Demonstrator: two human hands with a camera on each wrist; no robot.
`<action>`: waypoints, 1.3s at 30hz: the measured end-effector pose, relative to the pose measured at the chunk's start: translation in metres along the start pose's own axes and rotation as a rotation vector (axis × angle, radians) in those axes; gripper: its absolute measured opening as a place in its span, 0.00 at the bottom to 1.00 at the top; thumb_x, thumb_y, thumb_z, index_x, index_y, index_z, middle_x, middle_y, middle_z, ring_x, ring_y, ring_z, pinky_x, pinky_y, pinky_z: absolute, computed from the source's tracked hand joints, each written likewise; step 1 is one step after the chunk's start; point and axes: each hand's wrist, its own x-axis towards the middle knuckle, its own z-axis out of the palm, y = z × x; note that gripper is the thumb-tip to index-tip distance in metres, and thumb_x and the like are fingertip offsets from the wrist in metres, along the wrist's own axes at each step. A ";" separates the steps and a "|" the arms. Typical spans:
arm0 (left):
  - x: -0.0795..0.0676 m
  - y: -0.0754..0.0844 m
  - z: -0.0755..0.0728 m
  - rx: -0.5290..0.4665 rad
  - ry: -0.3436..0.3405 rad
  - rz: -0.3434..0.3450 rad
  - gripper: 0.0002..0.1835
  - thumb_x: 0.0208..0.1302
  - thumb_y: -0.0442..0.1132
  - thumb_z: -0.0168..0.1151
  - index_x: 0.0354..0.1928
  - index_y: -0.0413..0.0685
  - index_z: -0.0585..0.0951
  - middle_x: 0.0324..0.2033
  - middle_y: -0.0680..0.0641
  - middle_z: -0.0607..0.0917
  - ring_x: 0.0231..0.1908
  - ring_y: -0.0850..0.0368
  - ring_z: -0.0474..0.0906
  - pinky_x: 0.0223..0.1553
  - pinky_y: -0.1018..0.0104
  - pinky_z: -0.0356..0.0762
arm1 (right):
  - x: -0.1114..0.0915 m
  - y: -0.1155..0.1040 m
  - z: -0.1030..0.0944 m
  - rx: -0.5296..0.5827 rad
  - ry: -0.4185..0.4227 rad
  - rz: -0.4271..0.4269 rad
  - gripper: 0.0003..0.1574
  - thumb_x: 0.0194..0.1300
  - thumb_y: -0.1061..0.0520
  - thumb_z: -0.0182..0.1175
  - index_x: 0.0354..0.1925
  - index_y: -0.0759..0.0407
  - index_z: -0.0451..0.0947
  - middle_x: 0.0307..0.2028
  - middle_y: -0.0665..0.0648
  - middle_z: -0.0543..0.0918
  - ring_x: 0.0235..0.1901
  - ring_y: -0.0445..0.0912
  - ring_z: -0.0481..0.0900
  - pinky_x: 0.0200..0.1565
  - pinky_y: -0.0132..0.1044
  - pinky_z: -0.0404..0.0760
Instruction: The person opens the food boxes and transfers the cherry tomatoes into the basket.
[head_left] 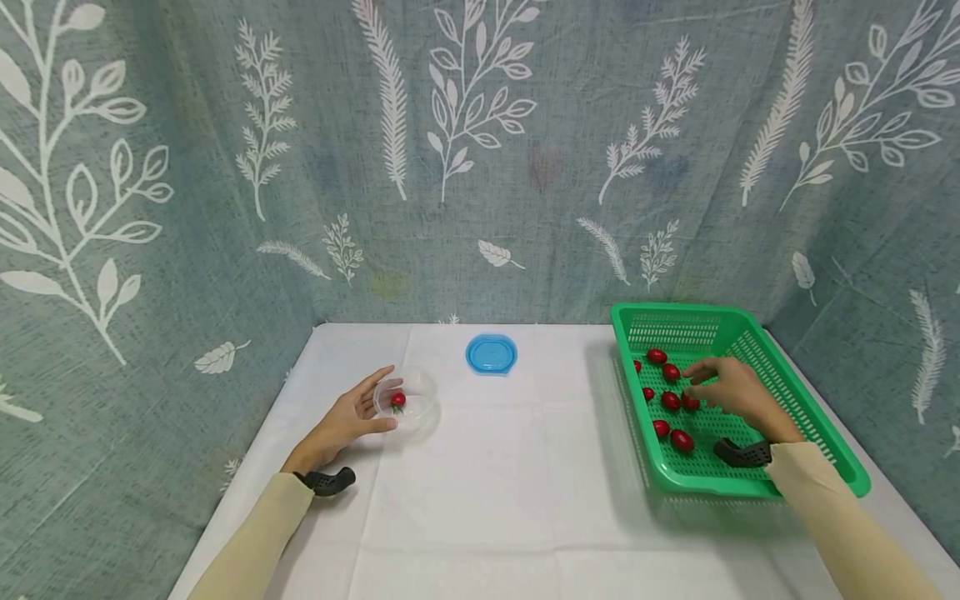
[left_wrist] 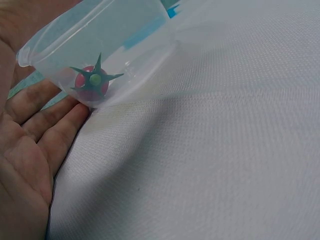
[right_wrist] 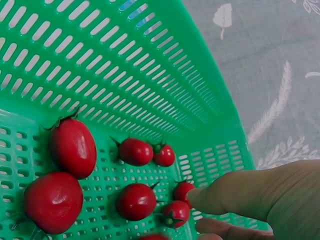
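Note:
A clear plastic bowl (head_left: 422, 398) stands on the left of the white table, with one small red tomato (left_wrist: 90, 85) with a green star-shaped stem inside. My left hand (head_left: 341, 425) holds the bowl from its left side, thumb in front and fingers around the far side. On the right, my right hand (head_left: 731, 393) is over the green basket (head_left: 750, 485), fingers loosely bent and apart. Several red tomatoes (right_wrist: 136, 201) lie on the basket's slotted floor. In the right wrist view the thumb overlaps the edge of one far tomato (right_wrist: 183, 190); nothing shows between the fingers.
A shallow blue plastic lid (head_left: 491, 355) lies at the back middle of the white-covered table (head_left: 480, 500). Grey-green curtains (head_left: 465, 233) with white leaf patterns enclose the back and both sides. The basket's raised walls surround the right hand's area.

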 end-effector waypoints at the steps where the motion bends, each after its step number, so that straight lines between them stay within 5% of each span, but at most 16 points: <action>1: 0.000 0.000 0.000 0.002 -0.001 0.001 0.53 0.62 0.40 0.77 0.82 0.68 0.55 0.81 0.51 0.49 0.79 0.44 0.46 0.74 0.52 0.53 | 0.000 0.000 0.000 -0.002 0.001 0.000 0.27 0.70 0.57 0.66 0.61 0.71 0.77 0.55 0.75 0.80 0.35 0.55 0.84 0.32 0.47 0.85; 11: 0.000 0.000 -0.002 -0.002 -0.013 0.007 0.52 0.64 0.39 0.75 0.82 0.69 0.54 0.82 0.52 0.46 0.80 0.44 0.42 0.76 0.46 0.50 | 0.001 -0.022 0.000 0.030 0.022 -0.042 0.30 0.72 0.44 0.65 0.62 0.63 0.80 0.59 0.69 0.80 0.39 0.55 0.84 0.33 0.46 0.84; 23: 0.004 0.001 -0.003 0.007 -0.006 0.004 0.53 0.62 0.40 0.76 0.82 0.68 0.55 0.81 0.53 0.48 0.80 0.44 0.43 0.76 0.46 0.50 | 0.022 -0.074 0.023 0.058 0.050 -0.210 0.22 0.74 0.48 0.64 0.60 0.58 0.82 0.55 0.63 0.83 0.46 0.57 0.82 0.43 0.52 0.84; 32: 0.001 -0.001 -0.002 -0.011 -0.013 0.005 0.52 0.63 0.40 0.76 0.83 0.65 0.54 0.81 0.51 0.47 0.80 0.43 0.42 0.77 0.43 0.48 | 0.038 -0.112 0.047 0.123 -0.001 -0.250 0.18 0.73 0.50 0.66 0.56 0.55 0.84 0.52 0.60 0.84 0.33 0.49 0.83 0.35 0.43 0.85; 39: 0.001 -0.003 -0.002 -0.008 -0.012 -0.004 0.53 0.63 0.40 0.76 0.83 0.64 0.54 0.81 0.52 0.47 0.80 0.43 0.41 0.77 0.42 0.48 | 0.046 -0.141 0.069 0.147 -0.031 -0.293 0.16 0.71 0.51 0.68 0.54 0.54 0.85 0.48 0.57 0.85 0.28 0.50 0.81 0.28 0.45 0.82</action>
